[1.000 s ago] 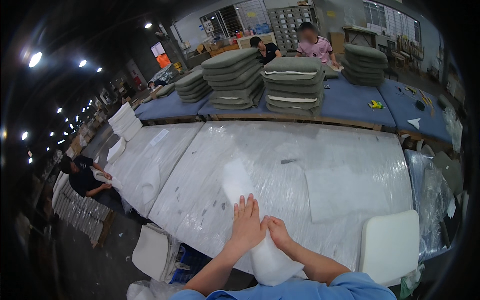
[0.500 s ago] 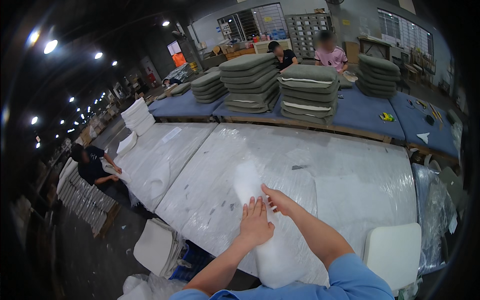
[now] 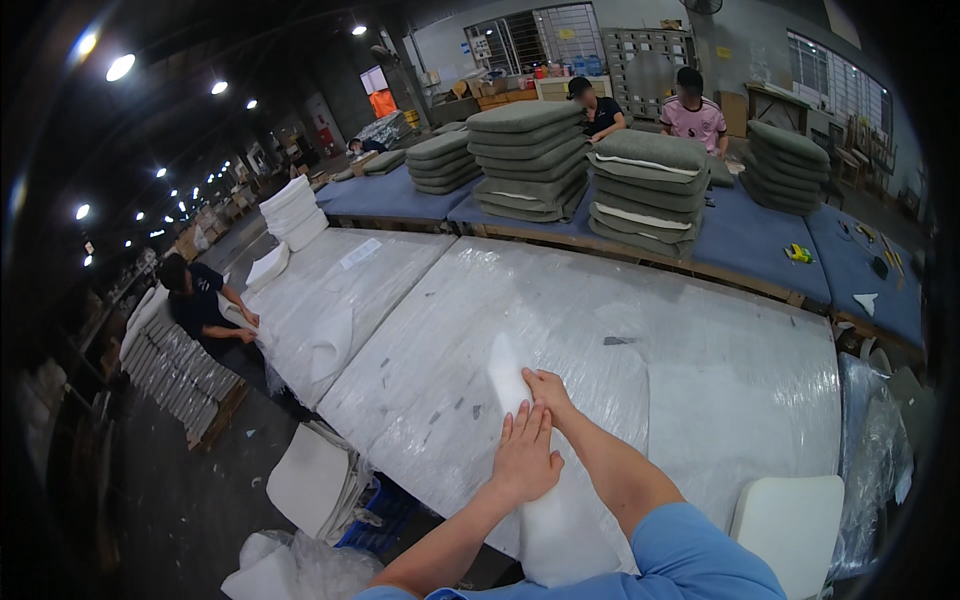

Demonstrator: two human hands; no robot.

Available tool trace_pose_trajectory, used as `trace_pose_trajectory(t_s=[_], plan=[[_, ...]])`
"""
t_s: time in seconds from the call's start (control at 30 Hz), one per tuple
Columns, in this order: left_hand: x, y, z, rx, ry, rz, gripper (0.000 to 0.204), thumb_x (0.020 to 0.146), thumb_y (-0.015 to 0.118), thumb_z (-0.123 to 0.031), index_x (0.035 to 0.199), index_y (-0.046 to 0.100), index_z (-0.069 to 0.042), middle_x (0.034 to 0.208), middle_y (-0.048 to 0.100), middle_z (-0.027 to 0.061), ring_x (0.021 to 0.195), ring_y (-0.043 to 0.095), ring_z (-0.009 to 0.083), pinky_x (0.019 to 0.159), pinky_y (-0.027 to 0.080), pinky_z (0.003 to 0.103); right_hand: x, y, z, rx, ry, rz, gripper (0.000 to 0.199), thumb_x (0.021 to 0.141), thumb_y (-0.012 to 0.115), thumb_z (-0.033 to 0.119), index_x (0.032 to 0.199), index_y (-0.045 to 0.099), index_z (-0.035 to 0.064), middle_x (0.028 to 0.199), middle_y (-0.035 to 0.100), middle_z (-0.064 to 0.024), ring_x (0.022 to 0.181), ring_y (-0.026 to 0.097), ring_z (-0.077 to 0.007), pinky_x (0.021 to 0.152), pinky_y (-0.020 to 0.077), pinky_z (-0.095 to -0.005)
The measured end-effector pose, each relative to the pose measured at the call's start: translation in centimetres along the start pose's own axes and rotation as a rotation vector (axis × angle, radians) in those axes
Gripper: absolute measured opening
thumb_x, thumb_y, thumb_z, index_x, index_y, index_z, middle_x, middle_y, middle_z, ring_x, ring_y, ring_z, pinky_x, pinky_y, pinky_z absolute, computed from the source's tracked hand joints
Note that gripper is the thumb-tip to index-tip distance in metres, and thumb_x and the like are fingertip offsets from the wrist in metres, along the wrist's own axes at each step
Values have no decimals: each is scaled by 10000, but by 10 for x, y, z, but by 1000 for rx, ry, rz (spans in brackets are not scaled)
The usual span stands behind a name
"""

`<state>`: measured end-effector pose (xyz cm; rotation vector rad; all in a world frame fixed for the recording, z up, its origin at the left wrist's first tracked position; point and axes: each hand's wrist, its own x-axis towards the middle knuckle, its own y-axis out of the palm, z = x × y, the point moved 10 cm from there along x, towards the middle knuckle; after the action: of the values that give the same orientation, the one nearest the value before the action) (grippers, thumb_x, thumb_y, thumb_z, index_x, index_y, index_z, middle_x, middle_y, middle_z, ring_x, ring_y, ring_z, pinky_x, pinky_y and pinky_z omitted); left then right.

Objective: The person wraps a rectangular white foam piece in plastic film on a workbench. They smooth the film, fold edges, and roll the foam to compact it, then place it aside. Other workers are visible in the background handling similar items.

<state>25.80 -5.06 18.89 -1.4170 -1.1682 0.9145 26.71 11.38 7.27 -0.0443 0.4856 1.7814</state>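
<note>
Under your hands lies a white foam piece [image 3: 530, 440], plain and unpatterned. The bench [image 3: 700, 370] it rests on is pale grey-white under glossy clear wrap, flecked with a few dark marks. Your sleeve [image 3: 690, 550] is light blue. Far off, the stacked cushions [image 3: 645, 190] are grey-green with white edges, on a blue-covered bench [image 3: 760, 240]. At the near right sits a white panel [image 3: 790, 525].

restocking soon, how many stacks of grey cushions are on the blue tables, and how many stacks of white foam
grey cushion stacks: 5
white foam stacks: 1
total: 6
Both hands, left hand and right hand, rest on a separate white foam piece.
</note>
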Motion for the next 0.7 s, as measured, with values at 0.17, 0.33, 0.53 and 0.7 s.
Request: trace_pose_trajectory(t_s=[0.17, 0.33, 0.53, 0.7], plan=[[15, 0, -23, -25, 43, 2, 774, 962, 518, -318, 1577, 306, 103, 1701, 208, 246, 1592, 142, 415, 1296, 90, 532, 7, -44, 8, -152, -37, -40, 443, 1042, 612, 459, 1071, 689, 24, 910, 655, -79, 764, 562, -153, 658, 479, -377], [-4, -1, 9, 49, -73, 25, 782, 963, 518, -310, 1585, 286, 102, 1706, 193, 248, 1599, 113, 414, 1295, 81, 538, -77, -21, -18, 36, 422, 113, 782, 1026, 456, 699, 1420, 509, 26, 1408, 546, -188, 1216, 547, -292, 993, 460, -465], [10, 5, -18, 91, 13, -4, 751, 962, 531, -293, 1577, 329, 87, 1704, 210, 240, 1598, 139, 402, 1293, 109, 540, -129, -57, -37, 18, 272, 60, 601, 1063, 493, 538, 1312, 550, -6, 1276, 582, -140, 1122, 565, -244, 954, 477, -419], [16, 4, -23, -6, 84, -8, 721, 974, 539, -217, 1579, 305, 98, 1701, 169, 281, 1588, 102, 468, 1283, 101, 560, -132, -62, -17, -259, -196, -70, 335, 1062, 575, 291, 924, 650, -4, 841, 707, -150, 750, 629, -239, 702, 493, -405]])
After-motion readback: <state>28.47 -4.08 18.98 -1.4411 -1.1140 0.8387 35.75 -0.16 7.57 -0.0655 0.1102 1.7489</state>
